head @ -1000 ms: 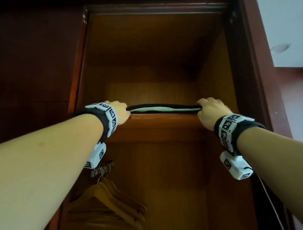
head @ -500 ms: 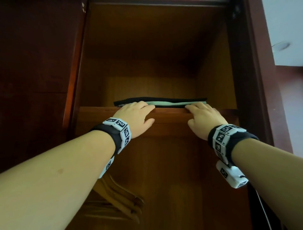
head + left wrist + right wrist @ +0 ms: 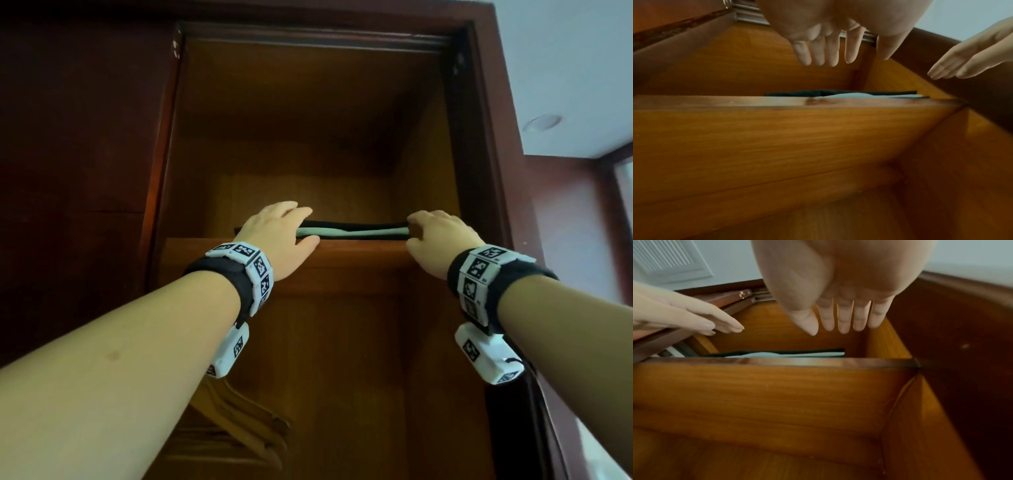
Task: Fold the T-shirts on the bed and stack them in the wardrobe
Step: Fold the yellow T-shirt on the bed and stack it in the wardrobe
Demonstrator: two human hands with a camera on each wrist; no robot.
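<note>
A stack of folded T-shirts, black with a pale green layer, lies flat on the wardrobe's upper shelf, just behind its front edge. My left hand is at the stack's left end and my right hand at its right end. The left wrist view has my left hand's fingers straight and empty above the T-shirts. The right wrist view shows my right hand's fingers likewise straight, over the T-shirts. Whether either hand touches the cloth I cannot tell.
Wooden hangers hang in the compartment below the shelf. A dark wardrobe door stands to the left and the frame post to the right. The shelf compartment runs deep behind the stack. A ceiling vent is overhead.
One second ago both hands gripped the stack's ends at the shelf edge. They set it on the shelf, let go, and now sit with straight fingers at its ends.
</note>
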